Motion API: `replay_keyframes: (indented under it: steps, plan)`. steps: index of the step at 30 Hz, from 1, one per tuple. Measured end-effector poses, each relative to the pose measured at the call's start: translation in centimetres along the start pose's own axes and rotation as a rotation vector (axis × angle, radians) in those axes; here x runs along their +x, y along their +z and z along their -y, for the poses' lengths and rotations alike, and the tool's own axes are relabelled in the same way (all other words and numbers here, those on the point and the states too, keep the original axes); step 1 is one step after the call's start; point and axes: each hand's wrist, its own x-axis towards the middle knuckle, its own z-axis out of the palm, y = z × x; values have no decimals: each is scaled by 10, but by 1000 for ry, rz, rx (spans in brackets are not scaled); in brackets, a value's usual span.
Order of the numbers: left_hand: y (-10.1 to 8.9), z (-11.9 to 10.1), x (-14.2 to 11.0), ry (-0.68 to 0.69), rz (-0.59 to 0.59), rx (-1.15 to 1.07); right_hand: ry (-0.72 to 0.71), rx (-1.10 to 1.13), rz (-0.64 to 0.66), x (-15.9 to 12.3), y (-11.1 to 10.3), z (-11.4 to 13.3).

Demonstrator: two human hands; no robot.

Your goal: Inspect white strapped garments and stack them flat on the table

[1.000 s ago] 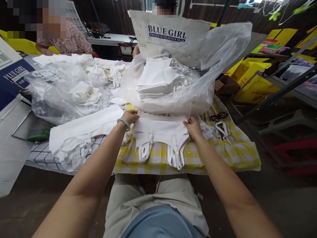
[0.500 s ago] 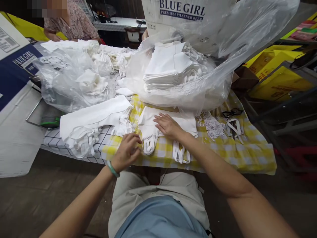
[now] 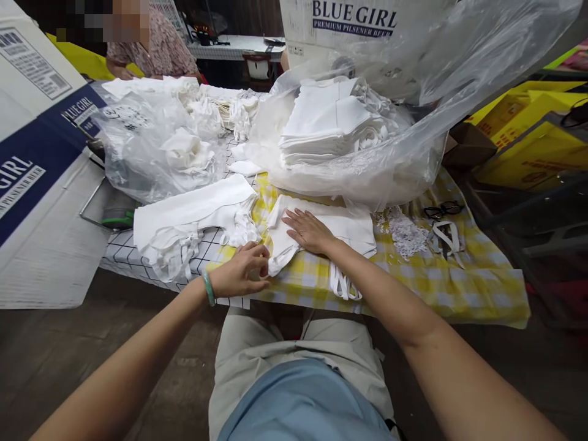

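In the head view, my right hand [image 3: 310,231] lies flat with fingers spread on a white cloth bag [image 3: 351,228], at the front of the table. White strap loops [image 3: 343,283] hang from its near edge. My left hand [image 3: 243,269], with a green bangle on the wrist, is at the bag's near left corner. Its fingers are curved and apart from the thumb, with nothing visible between them. The bag's left straps are hidden by a folded part of the cloth. Left of it lies a stack of white bags [image 3: 195,211] with straps bunched toward me.
A clear plastic sack [image 3: 367,177] holds a thick stack of white bags behind. Another plastic bag [image 3: 133,153] is at left. On the right are white scraps [image 3: 407,233] and a black looped item [image 3: 443,210]. Cardboard boxes [image 3: 50,245] flank the table; a person [image 3: 160,49] is across it.
The view has shifted slightly left. At the bag's left end, the straps that hung free are now covered by folded cloth beside my left hand. My right hand stays flat on the bag.
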Motion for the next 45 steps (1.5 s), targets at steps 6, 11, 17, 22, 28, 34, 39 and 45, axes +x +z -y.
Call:
replay_keyframes:
  steps: [6, 11, 17, 22, 28, 34, 39, 45]
  plan:
    - [-15, -1, 10, 0, -217, -363, -4, -12, -11, 1, 1, -1]
    - [-32, 1, 21, -5, 5, -398, -5, 6, -3, 0, 1, -1]
    - [-63, 4, 39, -152, 299, -256, -8, 8, 3, 0, 0, -1]
    - [-62, -3, 39, -245, 278, -329, 0, 9, 5, -1, -2, 0]
    - [-15, 0, 10, -315, 169, -355, -7, 14, 9, -1, -4, 2]
    - [29, -2, -25, -346, 9, -500, -5, 11, 4, -2, -2, 1]
    - [21, -3, -56, -374, -207, -710, 29, 4, 16, -3, -9, 7]
    - [-66, 80, -101, -895, -900, -228, -15, 115, -176, 67, -34, 35]
